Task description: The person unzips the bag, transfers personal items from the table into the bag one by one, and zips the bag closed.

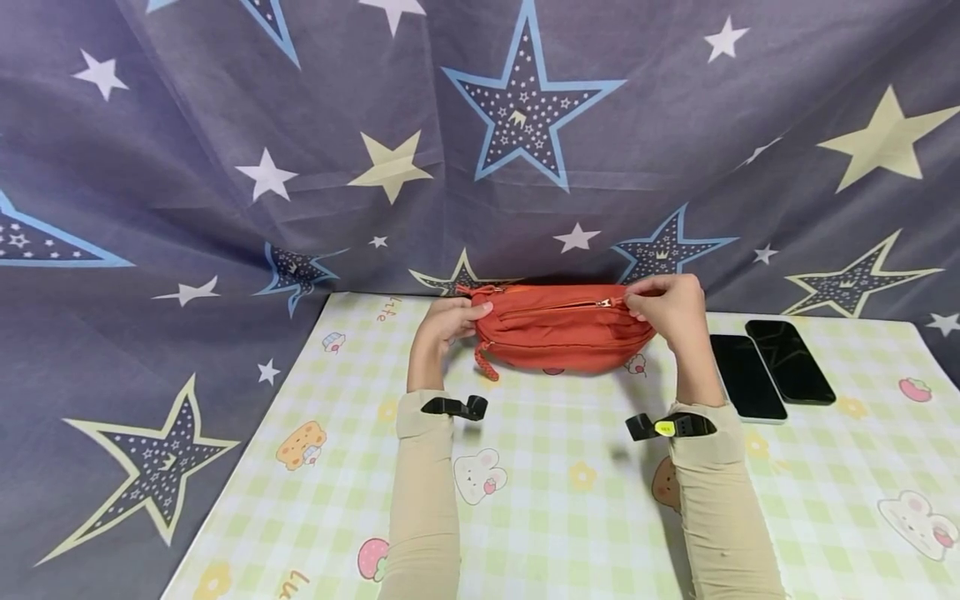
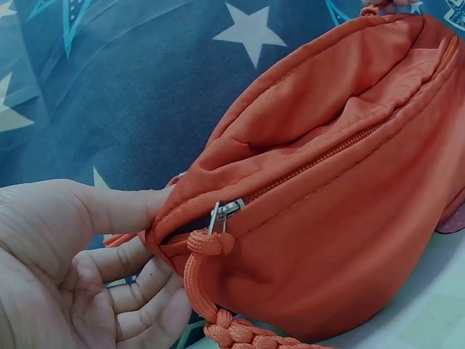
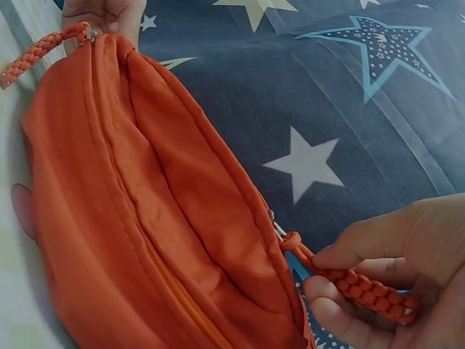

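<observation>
An orange-red zippered waist bag (image 1: 566, 337) stands at the back of the table between both hands. My left hand (image 1: 448, 321) pinches its left end, thumb on the near side and fingers behind. Just beside that thumb, a metal zipper slider (image 2: 231, 209) carries a braided cord pull (image 2: 251, 336), which hangs free. My right hand (image 1: 675, 310) holds another braided cord pull (image 3: 367, 292) at the bag's upper right. That cord runs from a slider (image 3: 277, 229) on the top zipper, where a narrow gap shows to the slider's left in the head view.
Two dark-screened phones (image 1: 748, 379) (image 1: 791, 362) lie side by side right of the right forearm. A green-checked tablecloth (image 1: 555, 533) with cartoon prints covers the table. A grey star-patterned curtain (image 1: 337, 100) hangs right behind the bag. Each wrist wears a black strap.
</observation>
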`<state>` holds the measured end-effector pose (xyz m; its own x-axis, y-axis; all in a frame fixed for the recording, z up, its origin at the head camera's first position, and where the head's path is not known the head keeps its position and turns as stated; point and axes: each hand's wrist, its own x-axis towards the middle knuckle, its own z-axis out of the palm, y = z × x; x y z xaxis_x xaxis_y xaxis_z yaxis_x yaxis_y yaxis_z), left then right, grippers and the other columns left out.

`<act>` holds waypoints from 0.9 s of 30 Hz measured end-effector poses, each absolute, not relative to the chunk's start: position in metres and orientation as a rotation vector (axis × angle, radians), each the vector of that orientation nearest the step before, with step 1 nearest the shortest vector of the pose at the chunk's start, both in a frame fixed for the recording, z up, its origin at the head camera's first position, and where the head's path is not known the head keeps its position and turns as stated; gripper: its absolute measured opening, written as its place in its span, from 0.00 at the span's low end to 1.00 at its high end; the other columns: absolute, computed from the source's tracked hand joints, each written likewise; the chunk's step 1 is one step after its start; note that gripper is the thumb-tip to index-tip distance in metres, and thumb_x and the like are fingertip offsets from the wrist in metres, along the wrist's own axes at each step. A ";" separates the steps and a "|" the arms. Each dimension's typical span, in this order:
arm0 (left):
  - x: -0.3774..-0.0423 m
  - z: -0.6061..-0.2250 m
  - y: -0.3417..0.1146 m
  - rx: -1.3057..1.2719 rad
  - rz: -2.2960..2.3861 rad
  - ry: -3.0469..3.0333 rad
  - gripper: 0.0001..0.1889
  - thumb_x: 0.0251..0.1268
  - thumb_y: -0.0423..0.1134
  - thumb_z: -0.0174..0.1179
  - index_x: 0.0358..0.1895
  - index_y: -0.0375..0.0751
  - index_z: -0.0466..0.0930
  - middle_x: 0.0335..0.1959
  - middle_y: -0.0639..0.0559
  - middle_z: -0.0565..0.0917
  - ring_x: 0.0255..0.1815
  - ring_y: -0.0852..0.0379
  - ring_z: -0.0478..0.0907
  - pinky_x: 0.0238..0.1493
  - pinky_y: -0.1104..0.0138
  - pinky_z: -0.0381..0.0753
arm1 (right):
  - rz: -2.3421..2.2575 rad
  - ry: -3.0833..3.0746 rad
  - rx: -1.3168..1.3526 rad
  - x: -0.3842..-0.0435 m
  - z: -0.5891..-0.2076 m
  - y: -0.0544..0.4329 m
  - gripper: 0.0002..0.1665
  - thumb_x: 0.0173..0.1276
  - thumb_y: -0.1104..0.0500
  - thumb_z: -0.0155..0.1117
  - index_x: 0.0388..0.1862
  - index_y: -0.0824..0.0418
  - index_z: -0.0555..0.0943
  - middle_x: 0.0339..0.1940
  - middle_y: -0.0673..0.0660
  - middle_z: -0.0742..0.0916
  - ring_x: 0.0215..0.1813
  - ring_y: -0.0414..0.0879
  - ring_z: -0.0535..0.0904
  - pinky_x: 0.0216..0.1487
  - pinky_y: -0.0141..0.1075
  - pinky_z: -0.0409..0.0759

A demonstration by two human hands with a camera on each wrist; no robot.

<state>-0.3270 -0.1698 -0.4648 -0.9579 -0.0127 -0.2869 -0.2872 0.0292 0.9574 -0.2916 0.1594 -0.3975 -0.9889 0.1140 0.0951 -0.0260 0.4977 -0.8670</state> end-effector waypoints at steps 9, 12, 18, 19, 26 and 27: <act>-0.325 -0.462 -0.169 -0.313 2.038 2.110 0.23 0.63 0.39 0.73 0.20 0.49 0.65 0.15 0.61 0.67 0.19 0.64 0.67 0.34 0.71 0.80 | 1.510 -2.621 -0.171 -0.293 -0.397 0.180 0.13 0.65 0.64 0.66 0.44 0.72 0.87 0.17 0.41 0.84 0.23 0.36 0.83 0.26 0.27 0.81; -0.326 -0.462 -0.170 -0.317 2.042 2.105 0.22 0.63 0.39 0.72 0.20 0.48 0.66 0.15 0.61 0.69 0.19 0.64 0.68 0.34 0.71 0.80 | 1.527 -2.604 -0.195 -0.293 -0.396 0.187 0.14 0.65 0.65 0.66 0.45 0.74 0.86 0.16 0.38 0.82 0.23 0.34 0.83 0.27 0.26 0.82; -0.327 -0.463 -0.170 -0.322 2.048 2.103 0.21 0.63 0.38 0.72 0.21 0.48 0.68 0.16 0.61 0.71 0.19 0.64 0.70 0.33 0.71 0.80 | 1.546 -2.574 -0.273 -0.295 -0.399 0.200 0.15 0.63 0.65 0.66 0.45 0.74 0.87 0.12 0.34 0.80 0.21 0.33 0.81 0.26 0.25 0.82; -0.327 -0.463 -0.170 -0.325 2.046 2.105 0.21 0.63 0.38 0.72 0.21 0.48 0.68 0.16 0.61 0.71 0.19 0.64 0.70 0.33 0.71 0.80 | 1.556 -2.568 -0.282 -0.295 -0.399 0.202 0.15 0.63 0.65 0.66 0.45 0.75 0.87 0.12 0.34 0.80 0.21 0.33 0.81 0.26 0.26 0.82; -0.325 -0.460 -0.169 -0.337 2.035 2.116 0.20 0.63 0.38 0.73 0.21 0.47 0.68 0.17 0.61 0.71 0.20 0.63 0.70 0.35 0.70 0.80 | 1.599 -2.600 -0.315 -0.297 -0.401 0.212 0.16 0.64 0.66 0.66 0.47 0.77 0.85 0.13 0.38 0.83 0.21 0.33 0.82 0.26 0.27 0.83; -0.325 -0.460 -0.169 -0.335 2.038 2.116 0.20 0.63 0.38 0.73 0.21 0.47 0.68 0.17 0.61 0.71 0.20 0.63 0.70 0.35 0.70 0.80 | 1.614 -2.602 -0.322 -0.298 -0.402 0.214 0.16 0.64 0.67 0.66 0.47 0.77 0.85 0.13 0.38 0.83 0.21 0.33 0.82 0.26 0.27 0.83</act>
<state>-0.3255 -0.1686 -0.4602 -0.9574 -0.0340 -0.2866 -0.2877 0.0326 0.9572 -0.2976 0.2137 -0.4016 -0.9762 0.2093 -0.0564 0.1435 0.4292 -0.8917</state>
